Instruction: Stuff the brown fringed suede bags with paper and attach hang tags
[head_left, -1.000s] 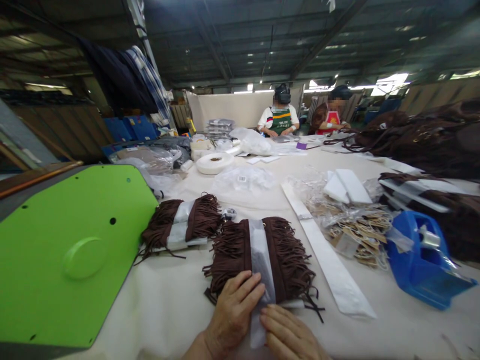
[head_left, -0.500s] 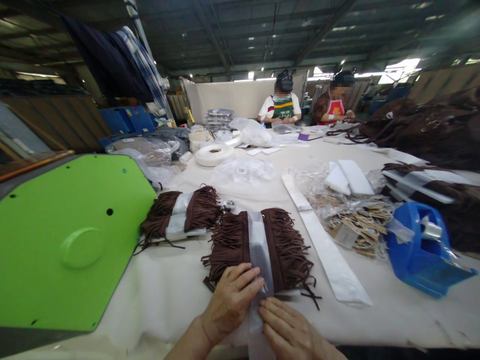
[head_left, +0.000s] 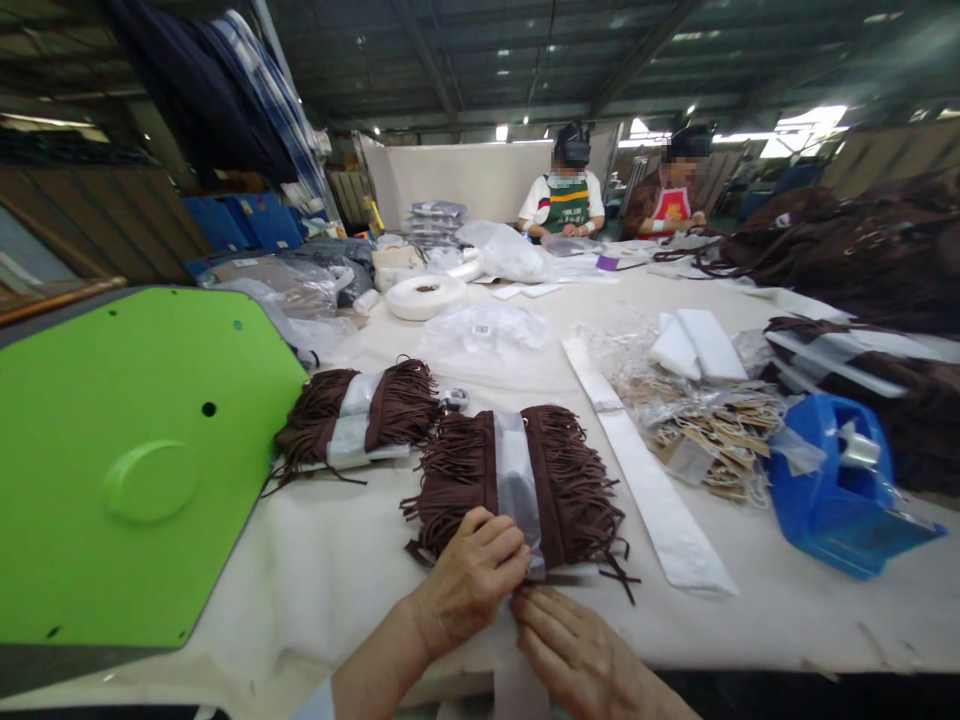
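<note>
A dark brown fringed fabric bundle point(head_left: 461, 465) lies flat in front of me, with fringes spread to both sides. Down its middle runs a translucent whitish strip point(head_left: 516, 470), which hangs on past the bundle's near edge towards me. My left hand point(head_left: 480, 570) has curled fingers closed on the strip at that near edge. Just below and to the right, my right hand point(head_left: 574, 650) grips the lower part of the strip, fingers pressed together and thumb hidden. A second fringed bundle point(head_left: 397, 405), also crossed by a pale band, lies to the left.
A green board point(head_left: 150, 400) stands left. To the right are a long white strip point(head_left: 656, 500), paper tags point(head_left: 720, 430) in clear plastic and a blue tape dispenser point(head_left: 825, 500). A white roll point(head_left: 425, 298) lies farther back. Two people work across the table.
My left fingers have curled more tightly at the bundle's near edge. My right hand stays low on the strip. The view has shifted slightly.
</note>
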